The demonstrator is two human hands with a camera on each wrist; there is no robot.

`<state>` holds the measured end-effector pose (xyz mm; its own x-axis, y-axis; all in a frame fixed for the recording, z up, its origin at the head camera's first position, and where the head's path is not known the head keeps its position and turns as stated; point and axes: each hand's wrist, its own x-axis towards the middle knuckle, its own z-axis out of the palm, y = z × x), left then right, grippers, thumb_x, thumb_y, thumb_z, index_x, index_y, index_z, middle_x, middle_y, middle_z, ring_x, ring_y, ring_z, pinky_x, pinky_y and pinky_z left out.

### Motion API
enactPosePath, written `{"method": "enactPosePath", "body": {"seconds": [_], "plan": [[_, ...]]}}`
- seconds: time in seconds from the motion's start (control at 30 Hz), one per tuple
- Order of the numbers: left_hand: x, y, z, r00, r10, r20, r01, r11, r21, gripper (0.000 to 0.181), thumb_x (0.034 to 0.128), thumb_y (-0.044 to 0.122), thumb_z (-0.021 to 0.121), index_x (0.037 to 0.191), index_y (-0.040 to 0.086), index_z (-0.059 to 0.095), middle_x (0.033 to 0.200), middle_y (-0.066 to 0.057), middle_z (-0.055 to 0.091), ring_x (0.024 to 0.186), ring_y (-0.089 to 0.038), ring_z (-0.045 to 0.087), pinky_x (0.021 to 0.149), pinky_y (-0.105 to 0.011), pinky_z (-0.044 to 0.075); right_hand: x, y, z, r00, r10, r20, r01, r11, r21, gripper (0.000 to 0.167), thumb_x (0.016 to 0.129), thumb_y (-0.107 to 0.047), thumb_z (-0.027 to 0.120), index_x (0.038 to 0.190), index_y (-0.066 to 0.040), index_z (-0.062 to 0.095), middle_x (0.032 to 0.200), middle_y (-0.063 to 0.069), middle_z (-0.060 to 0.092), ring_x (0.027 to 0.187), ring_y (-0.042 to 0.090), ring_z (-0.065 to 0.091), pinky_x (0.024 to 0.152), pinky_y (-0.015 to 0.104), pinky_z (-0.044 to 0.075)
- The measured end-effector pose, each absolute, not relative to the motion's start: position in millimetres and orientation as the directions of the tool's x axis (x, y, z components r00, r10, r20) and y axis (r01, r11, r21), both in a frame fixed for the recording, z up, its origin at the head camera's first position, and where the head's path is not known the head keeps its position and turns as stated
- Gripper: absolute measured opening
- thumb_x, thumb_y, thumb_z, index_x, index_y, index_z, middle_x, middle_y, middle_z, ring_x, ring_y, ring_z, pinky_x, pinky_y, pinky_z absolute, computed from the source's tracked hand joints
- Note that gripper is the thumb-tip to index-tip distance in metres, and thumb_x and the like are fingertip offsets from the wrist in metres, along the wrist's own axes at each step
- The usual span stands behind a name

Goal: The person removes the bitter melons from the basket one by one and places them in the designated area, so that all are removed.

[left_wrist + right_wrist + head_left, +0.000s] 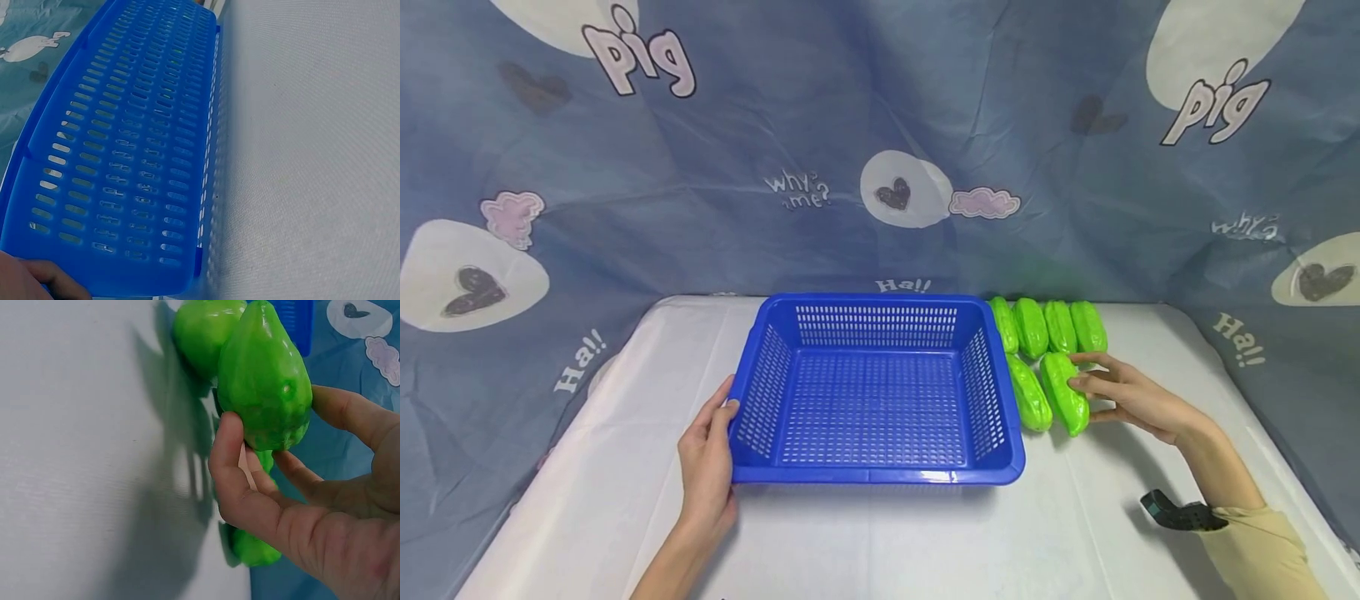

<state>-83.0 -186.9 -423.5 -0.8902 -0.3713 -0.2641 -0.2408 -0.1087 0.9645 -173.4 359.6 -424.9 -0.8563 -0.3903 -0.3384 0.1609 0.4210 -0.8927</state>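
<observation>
A blue plastic basket (872, 475) with slotted walls stands on the table, and nothing lies in it. My left hand (707, 458) grips its left rim; in the left wrist view the fingers (53, 278) show at the basket's lower corner. Right of the basket, my right hand (1138, 400) holds a bright green, glossy, pear-shaped fruit (1064, 396) between thumb and fingers. The right wrist view shows the fruit (265, 381) close up, with fingertips on both sides. Whether it is off the table, I cannot tell.
Another green fruit (1030, 396) lies beside the held one, against the basket's right side. Behind them several more green fruits (1060, 327) stand in a row. The white tablecloth (887, 542) covers the table, and a blue printed cloth (850, 108) hangs behind.
</observation>
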Motion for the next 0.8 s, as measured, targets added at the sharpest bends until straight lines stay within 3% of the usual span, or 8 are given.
{"method": "enactPosePath", "body": {"seconds": [0.37,0.5,0.6,0.8], "plan": [[-82.7,-187.5,-424.8,-0.884,-0.386,-0.263,-0.235,-0.118,0.965,0.047,0.1147,0.032,0.046,0.162,0.032,0.05,0.148,0.013,0.057,0.117,-0.004,0.058,0.085,-0.019,0.052,-171.6,354.4,-432.6,-0.853,-0.369,-0.37,0.192,0.438,-0.879,0.074,0.113,-0.029,0.053,0.168,0.002,0.015,0.169,0.04,0.024,0.153,0.058,0.034,0.103,0.052,0.061],[-82.9,-187.1,-424.9,-0.887,-0.379,-0.263,-0.236,-0.119,0.965,0.047,0.115,0.032,0.046,0.162,0.032,0.049,0.151,0.012,0.056,0.118,-0.004,0.058,0.086,-0.019,0.053,-173.5,354.7,-434.2,-0.858,-0.348,-0.379,0.195,0.461,-0.866,0.073,0.112,-0.029,0.055,0.168,0.001,0.018,0.161,0.039,0.038,0.136,0.035,0.057,0.1,0.045,0.062],[-83.0,-186.7,-424.8,-0.888,-0.376,-0.265,-0.238,-0.118,0.964,0.048,0.1151,0.032,0.046,0.163,0.032,0.049,0.153,0.011,0.055,0.119,-0.004,0.057,0.086,-0.019,0.053,-174.8,354.4,-435.4,-0.859,-0.34,-0.383,0.203,0.461,-0.864,0.072,0.112,-0.028,0.057,0.167,0.001,0.02,0.155,0.034,0.045,0.12,0.016,0.061,0.096,0.039,0.062],[-83.3,-186.0,-424.7,-0.889,-0.375,-0.262,-0.231,-0.124,0.965,0.047,0.115,0.032,0.046,0.162,0.032,0.049,0.151,0.012,0.056,0.117,-0.004,0.059,0.085,-0.019,0.054,-175.4,351.7,-435.0,-0.862,-0.335,-0.379,0.201,0.46,-0.865,0.073,0.112,-0.031,0.056,0.167,0.003,0.021,0.154,0.033,0.045,0.116,0.011,0.061,0.098,0.04,0.062]]}}
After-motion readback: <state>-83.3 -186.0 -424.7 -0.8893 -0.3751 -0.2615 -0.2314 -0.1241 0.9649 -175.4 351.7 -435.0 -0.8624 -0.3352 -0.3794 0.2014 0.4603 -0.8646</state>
